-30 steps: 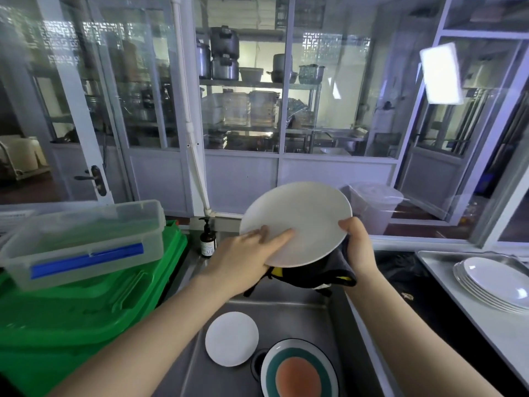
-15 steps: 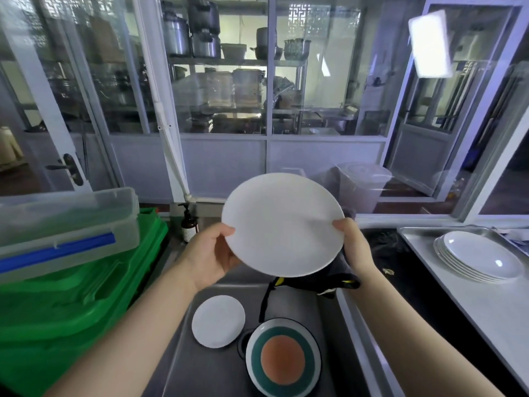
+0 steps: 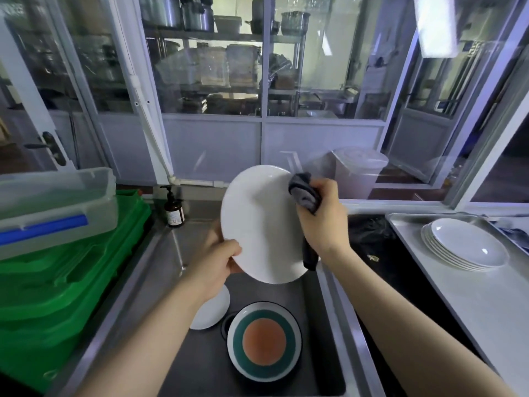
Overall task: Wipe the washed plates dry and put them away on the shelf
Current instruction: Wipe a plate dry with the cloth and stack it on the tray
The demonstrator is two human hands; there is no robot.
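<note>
Currently left hand pinches white plate at its lower rim, tilted; right hand clutches grey cloth on its upper face. Best sweep cloth across whole face, keeping the rim grip firm over sink.

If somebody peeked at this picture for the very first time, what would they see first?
Probably the big white plate held up in the middle over the sink, with the left hand gripping its lower edge and the right hand rubbing a grey cloth on it. Next, the plate with the orange centre and green ring down in the sink, and the stack of white plates on the right.
</note>
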